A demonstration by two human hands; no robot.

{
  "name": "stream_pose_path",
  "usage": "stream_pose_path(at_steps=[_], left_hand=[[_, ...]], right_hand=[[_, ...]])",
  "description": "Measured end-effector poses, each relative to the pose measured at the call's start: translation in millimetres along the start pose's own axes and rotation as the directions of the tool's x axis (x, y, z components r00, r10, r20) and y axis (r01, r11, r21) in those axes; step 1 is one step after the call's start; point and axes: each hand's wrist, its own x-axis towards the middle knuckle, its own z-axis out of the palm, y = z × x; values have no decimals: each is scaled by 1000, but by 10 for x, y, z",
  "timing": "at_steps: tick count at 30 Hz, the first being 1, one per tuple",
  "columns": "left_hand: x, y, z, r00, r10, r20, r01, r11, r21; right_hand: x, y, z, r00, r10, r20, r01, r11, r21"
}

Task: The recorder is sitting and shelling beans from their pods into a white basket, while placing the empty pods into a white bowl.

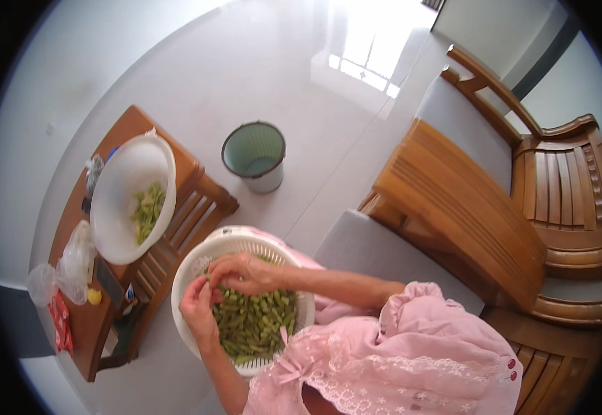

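Note:
A white slotted plastic basket [184, 271] rests on my lap, full of green pods [256, 321] that look like edamame. Over its left side my two hands meet, fingertips pinched close together. A small green pod [208, 277] shows between them, mostly covered by fingers. My left hand [200, 308] grips it from the near side. The thumb and fingers of my right hand [244, 272] are closed at the same spot, and what they hold is hidden. To the left, a large white basin [110, 207] stands tilted in view, with a pile of lighter green pods [149, 211] inside.
The basin sits on a brown wooden table [189, 166] with clear plastic bags [76, 259], a red packet [60, 321] and a small yellow object [94, 297]. A grey-green bin [254, 158] stands on the tiled floor ahead. A wooden sofa [467, 207] with grey cushions fills the right.

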Motion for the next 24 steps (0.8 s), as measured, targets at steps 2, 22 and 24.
stream_pose_path(at_steps=[2, 22, 24], left_hand=[[-14, 0, 5, 1000, 19, 17, -19, 1000, -3], [-27, 104, 194, 995, 31, -99, -25, 998, 66], [-30, 74, 162, 997, -3, -73, 10, 995, 98]], right_hand=[[-15, 13, 33, 1000, 23, 11, -23, 1000, 18], [18, 33, 57, 993, 32, -111, -54, 978, -200], [-25, 105, 89, 991, -13, -136, -20, 971, -240]])
